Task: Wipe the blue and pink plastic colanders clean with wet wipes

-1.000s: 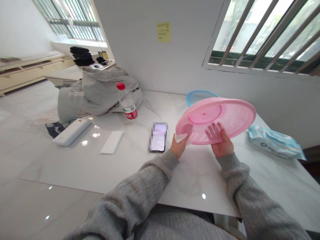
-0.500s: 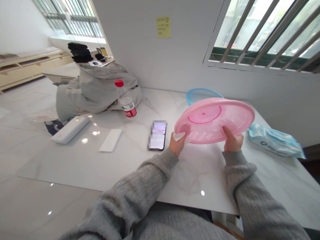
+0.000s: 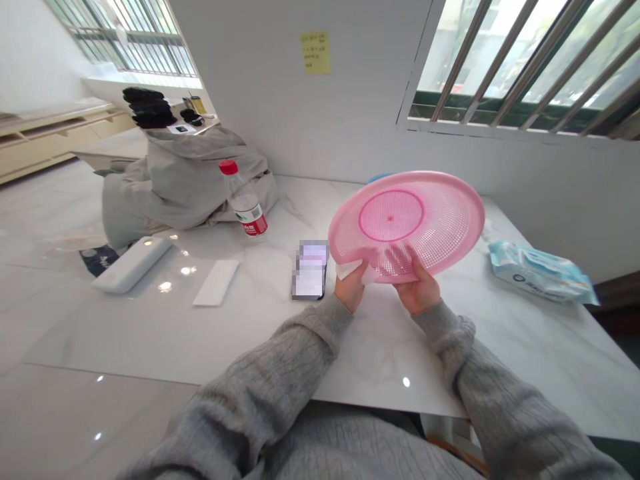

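A round pink plastic mesh basket (image 3: 405, 223) is tilted up in front of me, its flat face tipped toward me. My right hand (image 3: 419, 288) grips its lower rim, with the fingers spread across the mesh. My left hand (image 3: 351, 287) pinches a white wipe (image 3: 349, 270) against the rim, close to my right hand. Behind the pink basket, only a sliver of a blue basket (image 3: 380, 177) shows; the rest is hidden.
On the white marble table (image 3: 395, 347) lie a blurred phone (image 3: 310, 270), a water bottle (image 3: 245, 203), a white flat strip (image 3: 216, 283), a white oblong case (image 3: 131, 265) and a wipes packet (image 3: 540, 272). A grey cloth heap (image 3: 185, 180) stands behind them.
The pink basket has tilted further toward me and shifted left, now covering most of the blue basket. My right hand has moved left, closer to my left hand.
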`<state>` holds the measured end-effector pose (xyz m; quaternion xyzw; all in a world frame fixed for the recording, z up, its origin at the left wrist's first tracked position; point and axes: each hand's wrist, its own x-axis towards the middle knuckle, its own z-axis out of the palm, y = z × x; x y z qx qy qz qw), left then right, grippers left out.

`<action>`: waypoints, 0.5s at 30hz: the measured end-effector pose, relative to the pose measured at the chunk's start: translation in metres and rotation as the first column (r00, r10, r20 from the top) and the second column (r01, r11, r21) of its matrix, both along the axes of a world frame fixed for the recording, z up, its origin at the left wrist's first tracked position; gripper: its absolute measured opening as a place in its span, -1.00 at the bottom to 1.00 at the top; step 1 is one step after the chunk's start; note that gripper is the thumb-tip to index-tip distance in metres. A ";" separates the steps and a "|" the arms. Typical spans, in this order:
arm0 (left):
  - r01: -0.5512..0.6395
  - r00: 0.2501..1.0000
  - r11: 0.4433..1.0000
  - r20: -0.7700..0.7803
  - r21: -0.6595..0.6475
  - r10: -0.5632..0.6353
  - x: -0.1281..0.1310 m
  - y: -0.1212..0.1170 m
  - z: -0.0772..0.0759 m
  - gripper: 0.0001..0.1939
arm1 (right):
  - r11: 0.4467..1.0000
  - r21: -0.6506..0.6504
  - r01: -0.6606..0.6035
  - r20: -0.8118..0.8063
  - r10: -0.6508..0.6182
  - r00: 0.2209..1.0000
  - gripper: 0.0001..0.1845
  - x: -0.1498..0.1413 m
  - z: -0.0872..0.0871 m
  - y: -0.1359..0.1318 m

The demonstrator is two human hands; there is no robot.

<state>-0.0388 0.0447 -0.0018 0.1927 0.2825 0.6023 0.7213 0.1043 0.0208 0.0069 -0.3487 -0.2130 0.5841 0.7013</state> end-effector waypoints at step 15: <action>0.013 0.830 0.931 -0.523 0.365 0.193 -0.010 -0.002 -0.001 -0.66 | 0.779 0.282 0.560 0.278 -0.625 0.730 -0.49 0.074 0.015 0.021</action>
